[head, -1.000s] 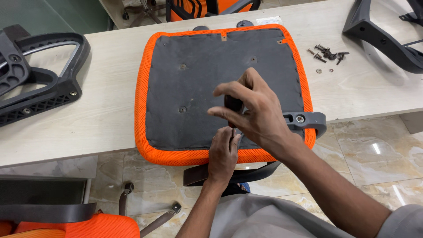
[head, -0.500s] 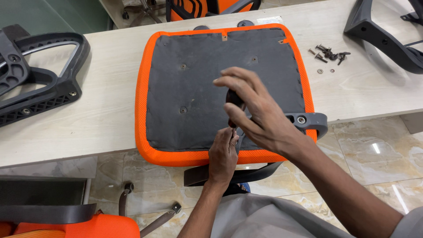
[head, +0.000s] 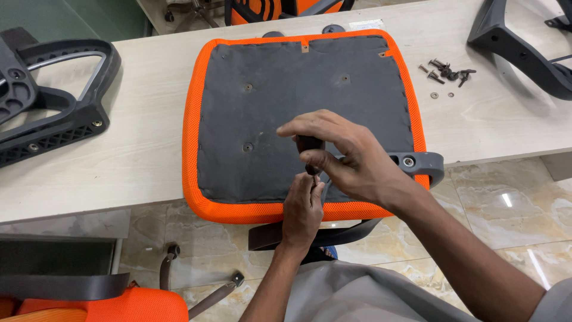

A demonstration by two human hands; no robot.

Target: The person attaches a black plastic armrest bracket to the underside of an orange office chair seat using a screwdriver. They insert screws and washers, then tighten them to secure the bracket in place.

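Observation:
An orange chair seat [head: 250, 89] lies upside down on the wooden table [head: 149, 137], its dark grey underside facing up. My right hand [head: 345, 158] grips the dark handle of a screwdriver [head: 310, 146] held upright over the seat's near edge. My left hand [head: 302, 209] sits just below it, fingertips pinched around the screwdriver's tip where it meets the seat. A grey armrest bracket [head: 420, 164] lies against the seat's right near corner, partly hidden by my right wrist.
Loose dark screws and washers [head: 447, 74] lie on the table right of the seat. Black plastic chair parts rest at far left [head: 53, 113] and far right [head: 524, 53]. Another orange seat [head: 119, 304] lies on the tiled floor at lower left.
My right hand has turned on the screwdriver handle, its fingers curling in from a spread pose to a closer grip. My left hand stays at the tip.

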